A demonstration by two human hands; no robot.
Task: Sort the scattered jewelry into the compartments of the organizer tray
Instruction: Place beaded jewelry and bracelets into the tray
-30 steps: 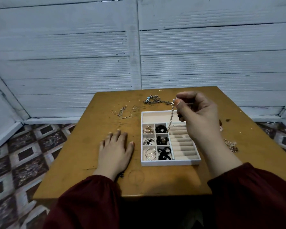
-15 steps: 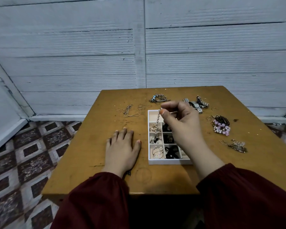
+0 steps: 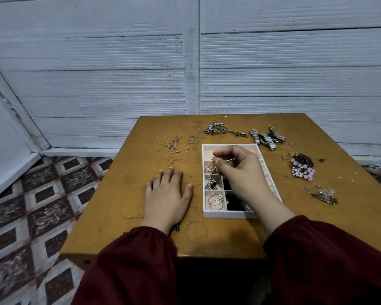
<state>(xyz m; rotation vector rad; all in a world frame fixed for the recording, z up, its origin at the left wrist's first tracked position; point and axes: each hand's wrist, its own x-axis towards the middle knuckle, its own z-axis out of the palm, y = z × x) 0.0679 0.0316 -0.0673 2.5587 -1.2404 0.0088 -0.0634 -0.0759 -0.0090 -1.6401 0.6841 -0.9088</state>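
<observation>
The chain (image 3: 211, 172) dangles over the left column of the organizer tray (image 3: 229, 215), pinched between thumb and forefinger of the right hand (image 3: 242, 172). I'd lower it slow so it coils inside one cell. The left hand (image 3: 166, 194) lies flat on the desk (image 3: 119, 205), holding nothing.

One table (image 3: 123, 205) is holding one tray (image 3: 229, 215). Two hands are showing, the left hand (image 3: 166, 199) and the right hand (image 3: 240, 170). One chain (image 3: 211, 170) is hanging from the right hand. Two hoops (image 3: 216, 201) are lying in the tray. Two watches (image 3: 265, 138), one necklace (image 3: 176, 146), one bracelet heap (image 3: 216, 128), one pink bead bunch (image 3: 301, 169) and one sparkly piece (image 3: 323, 194) are lying outside it. Small gold rings (image 3: 191, 139) are lying about too, maybe nine; they are tiny.
</observation>
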